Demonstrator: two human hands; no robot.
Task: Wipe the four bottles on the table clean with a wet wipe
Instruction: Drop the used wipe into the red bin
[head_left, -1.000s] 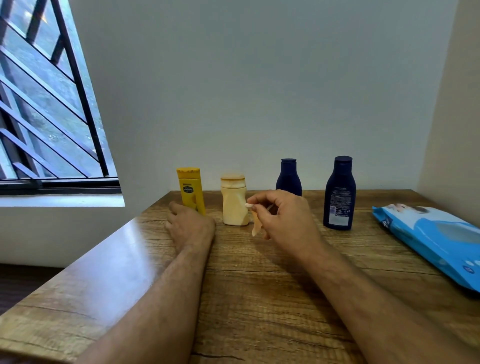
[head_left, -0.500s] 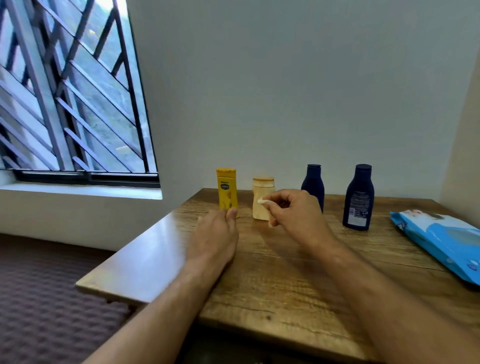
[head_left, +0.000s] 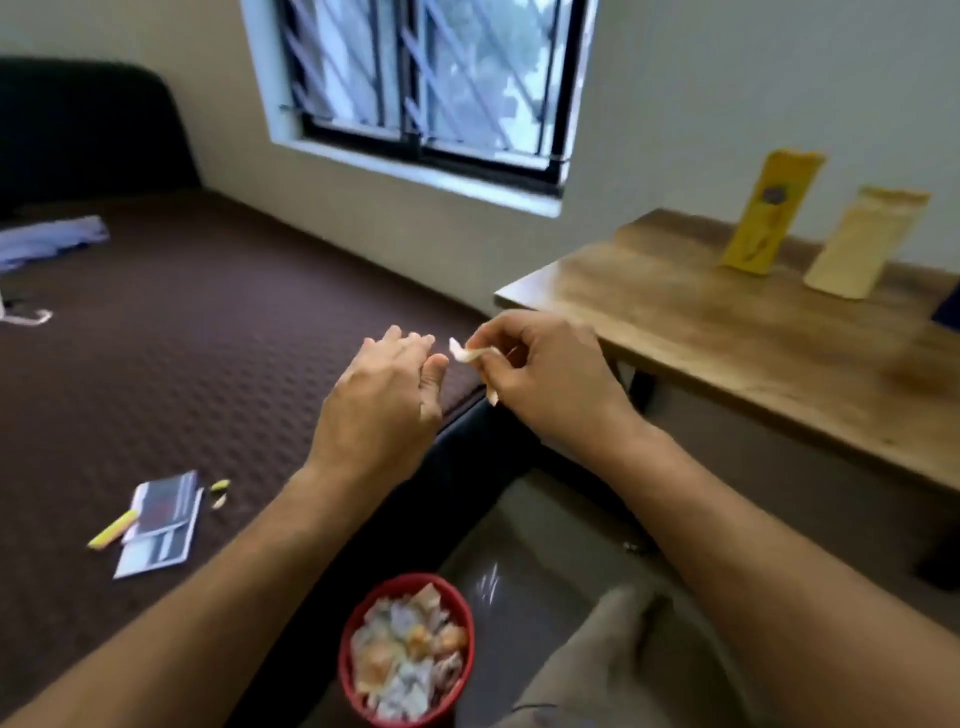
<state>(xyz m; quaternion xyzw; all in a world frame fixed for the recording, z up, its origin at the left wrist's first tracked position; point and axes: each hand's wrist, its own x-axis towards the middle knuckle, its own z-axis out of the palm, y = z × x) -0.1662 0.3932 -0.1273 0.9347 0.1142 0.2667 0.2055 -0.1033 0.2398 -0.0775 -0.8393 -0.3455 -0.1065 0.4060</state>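
Brown and bumpy, the bed (head_left: 171, 332) fills the left side, with a window (head_left: 426, 83) on the wall behind it. On the right stands the wooden bench (head_left: 737, 338). Two bottles show on it, both blurry: a yellow bottle (head_left: 763, 213) and a cream bottle (head_left: 862, 244) just beside it. A dark blue bit pokes in at the right edge of the bench, too cut off to tell what it is.

Both hands are in the air, off the bench, near the bed's edge. The right hand (head_left: 540, 374) pinches the wet wipe (head_left: 470, 356), so its grip is clamped on it. The wipe is small, white and scrunched up, with one end sticking out past the fingers and a bit hanging below. The left hand (head_left: 384, 400) has a loose, apart grip and holds nothing, close beside the wipe.

Down on the floor sits a red bin (head_left: 408, 649) full of scrunched wipes. A booklet (head_left: 158, 525) and a yellow pen (head_left: 111, 530) lie on the bed
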